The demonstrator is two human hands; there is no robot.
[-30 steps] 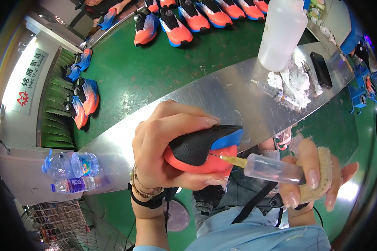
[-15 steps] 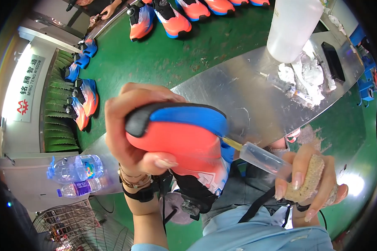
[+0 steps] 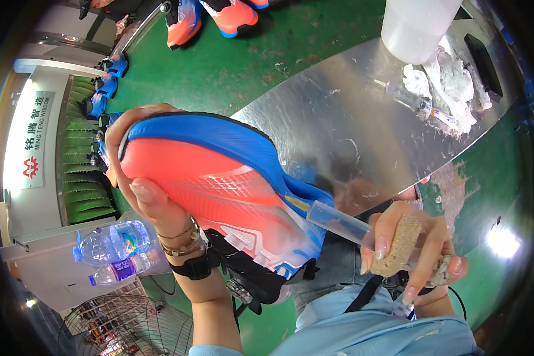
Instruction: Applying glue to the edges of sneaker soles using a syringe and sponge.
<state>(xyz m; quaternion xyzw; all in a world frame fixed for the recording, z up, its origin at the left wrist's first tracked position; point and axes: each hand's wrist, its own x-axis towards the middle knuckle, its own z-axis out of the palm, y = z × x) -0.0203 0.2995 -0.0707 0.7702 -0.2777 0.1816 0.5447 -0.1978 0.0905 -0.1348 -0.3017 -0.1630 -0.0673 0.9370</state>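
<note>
My left hand (image 3: 145,199) is closed round the toe of a sports shoe (image 3: 213,178), which lies on its side in the air, its coral upper toward me and its blue midsole upward. In my right hand (image 3: 409,249) is a clear syringe (image 3: 338,222) with a yellowish tip. That tip lies at the line between upper and midsole toward the heel; whether it touches cannot be told. The same hand keeps a tan, rough-textured block (image 3: 397,244) between its fingers, and a greyish wad (image 3: 442,272) shows near the fingertips.
A metal tabletop (image 3: 320,130) carries a white translucent container (image 3: 418,29), crumpled white tissue (image 3: 451,89), another syringe (image 3: 406,98) and a dark phone-like slab (image 3: 482,65). More shoes (image 3: 228,18) stand on the green surface (image 3: 267,65). Plastic bottles (image 3: 115,243) and a wire fan guard (image 3: 127,323) are at left.
The shoe has swung toward the left and turned, showing more of its side and midsole. My right hand has come left with the syringe, whose tip stays by the midsole seam.
</note>
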